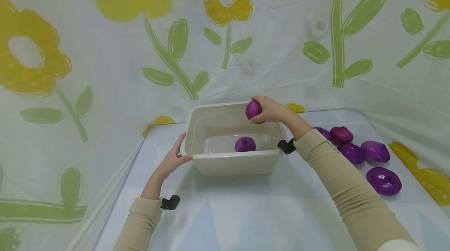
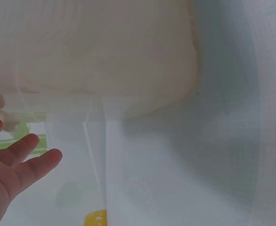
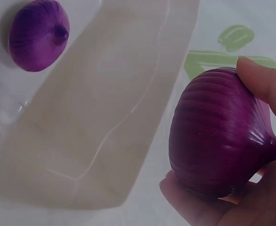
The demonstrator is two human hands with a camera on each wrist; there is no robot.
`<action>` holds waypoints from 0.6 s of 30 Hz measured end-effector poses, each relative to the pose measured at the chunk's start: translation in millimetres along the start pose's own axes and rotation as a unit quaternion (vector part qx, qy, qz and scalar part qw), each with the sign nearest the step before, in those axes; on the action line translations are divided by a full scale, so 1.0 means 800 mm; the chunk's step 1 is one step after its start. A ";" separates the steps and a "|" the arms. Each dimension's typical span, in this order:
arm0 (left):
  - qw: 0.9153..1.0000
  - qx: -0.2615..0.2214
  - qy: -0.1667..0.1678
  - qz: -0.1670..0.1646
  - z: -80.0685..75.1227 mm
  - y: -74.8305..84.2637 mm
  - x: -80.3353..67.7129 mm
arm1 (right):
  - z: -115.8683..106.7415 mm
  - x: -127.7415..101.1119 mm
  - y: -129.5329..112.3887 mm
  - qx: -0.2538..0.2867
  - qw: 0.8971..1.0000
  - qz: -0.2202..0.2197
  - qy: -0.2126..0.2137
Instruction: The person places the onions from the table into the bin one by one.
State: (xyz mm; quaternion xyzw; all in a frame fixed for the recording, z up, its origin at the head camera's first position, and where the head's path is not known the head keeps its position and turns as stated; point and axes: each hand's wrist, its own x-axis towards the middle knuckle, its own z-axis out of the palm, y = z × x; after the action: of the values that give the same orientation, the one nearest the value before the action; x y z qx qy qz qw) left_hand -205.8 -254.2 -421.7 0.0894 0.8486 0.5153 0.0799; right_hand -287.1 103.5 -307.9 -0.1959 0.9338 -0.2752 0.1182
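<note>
My right hand [image 1: 270, 110] grips a purple onion [image 1: 253, 111] over the right rear part of a cream plastic bin [image 1: 232, 164]. In the right wrist view the thumb and fingers hold this onion [image 3: 222, 132] by its sides, its pointed end toward the palm. Another purple onion [image 1: 245, 144] lies on the bin's floor. At the bin's left end, my left hand [image 1: 172, 162] rests with fingers spread, its thumb by the front rim. The left wrist view shows those fingers [image 2: 36, 167] fairly straight, below the bin's pale wall [image 2: 105, 56].
Several more purple onions [image 1: 375, 151] lie on the table's right side, one partly hidden by the right sleeve. The pale table [image 1: 225, 219] carries a light blue triangle pattern. A flower-printed sheet [image 1: 274, 59] hangs close behind the bin.
</note>
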 end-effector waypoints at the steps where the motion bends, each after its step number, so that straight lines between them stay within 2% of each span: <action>1: 1.000 0.000 0.001 0.000 0.000 -0.001 0.000 | 0.001 0.000 0.000 0.001 1.000 0.001 -0.001; 11: 1.000 -0.003 0.001 -0.006 0.000 -0.002 0.000 | 0.000 -0.002 -0.005 0.001 1.000 -0.007 -0.004; 18: 1.000 -0.009 -0.002 -0.010 0.001 0.001 0.000 | -0.016 -0.011 0.006 -0.009 1.000 -0.019 0.022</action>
State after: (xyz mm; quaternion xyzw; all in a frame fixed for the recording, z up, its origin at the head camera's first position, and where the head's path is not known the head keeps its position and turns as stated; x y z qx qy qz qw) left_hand -205.8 -253.5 -421.5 0.0812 0.8447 0.5217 0.0881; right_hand -285.0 117.0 -299.3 -0.2084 0.9347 -0.2732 0.0909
